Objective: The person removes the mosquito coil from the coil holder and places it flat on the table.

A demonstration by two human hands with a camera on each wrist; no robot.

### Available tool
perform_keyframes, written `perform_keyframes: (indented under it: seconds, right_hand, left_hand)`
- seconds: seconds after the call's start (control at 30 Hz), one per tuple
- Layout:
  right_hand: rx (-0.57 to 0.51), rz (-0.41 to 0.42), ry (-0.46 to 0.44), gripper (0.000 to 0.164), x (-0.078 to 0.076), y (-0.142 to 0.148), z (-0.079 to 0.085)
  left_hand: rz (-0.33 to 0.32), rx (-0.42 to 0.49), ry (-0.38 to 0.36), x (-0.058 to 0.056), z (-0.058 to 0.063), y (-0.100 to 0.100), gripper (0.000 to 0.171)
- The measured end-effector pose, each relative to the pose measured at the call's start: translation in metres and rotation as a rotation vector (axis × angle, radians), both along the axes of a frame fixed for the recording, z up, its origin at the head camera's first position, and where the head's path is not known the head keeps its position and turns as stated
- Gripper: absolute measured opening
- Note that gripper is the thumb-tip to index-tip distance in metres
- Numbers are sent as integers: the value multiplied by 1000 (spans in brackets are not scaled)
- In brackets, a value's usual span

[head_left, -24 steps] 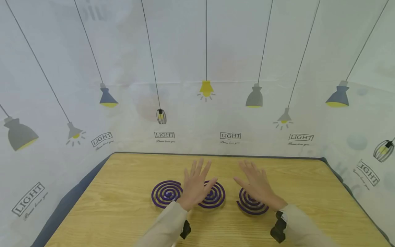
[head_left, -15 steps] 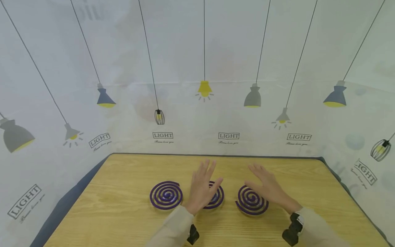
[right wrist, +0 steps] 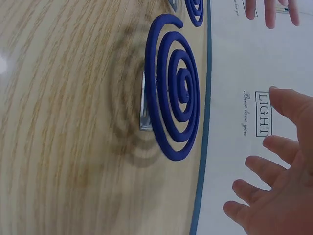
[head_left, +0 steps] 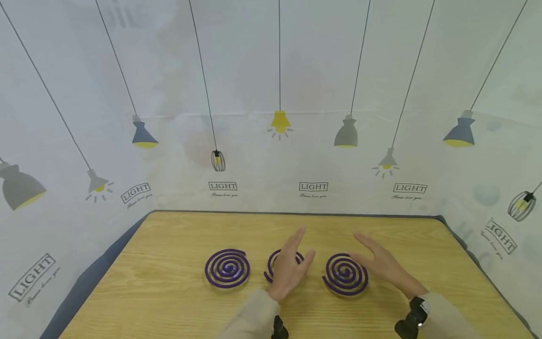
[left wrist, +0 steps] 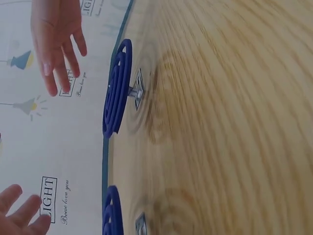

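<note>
Three purple spiral coils, which look like mosquito coils, lie in a row above the table: a left coil [head_left: 227,269], a middle coil [head_left: 268,273] and a right coil [head_left: 345,274]. Small metal stands hold them up; one stand [left wrist: 137,91] shows in the left wrist view. My left hand [head_left: 289,267] hovers over the middle coil and partly hides it, fingers extended, holding nothing. Just right of the right coil, my right hand [head_left: 387,267] is raised with fingers spread and nothing in it. In the right wrist view, the right coil [right wrist: 172,88] is apart from the fingers.
The coils stand on a light wooden table [head_left: 161,301]. A pale wall sheet [head_left: 254,155] printed with hanging lamps encloses its back and sides. Dark wrist cameras, such as the right one [head_left: 412,318], are strapped to both wrists.
Both hands have shifted rightward and turned more edge-on, palms toward each other. The right hand has uncovered the right coil; the left coil is fully visible. The coils stay in place.
</note>
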State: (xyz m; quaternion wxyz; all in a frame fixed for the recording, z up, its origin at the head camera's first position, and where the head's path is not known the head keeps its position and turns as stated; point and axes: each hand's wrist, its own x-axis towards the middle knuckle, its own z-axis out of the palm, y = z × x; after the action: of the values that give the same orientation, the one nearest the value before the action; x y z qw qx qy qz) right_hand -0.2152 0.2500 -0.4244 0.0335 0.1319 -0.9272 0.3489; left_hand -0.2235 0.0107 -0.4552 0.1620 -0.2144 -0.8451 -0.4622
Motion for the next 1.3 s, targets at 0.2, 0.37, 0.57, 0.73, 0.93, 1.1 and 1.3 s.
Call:
perform_keyframes:
  seconds: [0.2, 0.37, 0.57, 0.73, 0.93, 1.1, 1.3]
  right_hand:
    - [-50, 0, -99, 60, 0, 8, -11]
    - [-150, -13, -189, 59, -5, 15, -23]
    - [-190, -34, -218, 56, -6, 16, -36]
    - [-201, -57, -217, 55, -7, 17, -46]
    - [-208, -58, -218, 53, -7, 18, -54]
    - [-205, -65, -213, 51, -7, 19, -58]
    - [-194, -92, -226, 48, -8, 17, -61]
  left_hand:
    - [-135, 159, -119, 0, -11, 14, 56]
    - [-211, 311, -262, 1, -21, 26, 55]
    - [-190, 382, -364, 9, -26, 45, 54]
    - [-166, 305, -403, 14, -30, 53, 55]
    - [-162, 273, -424, 14, -38, 57, 53]
    - [-146, 312, -461, 14, -41, 60, 48]
    - [-113, 368, -555, 12, -42, 60, 43]
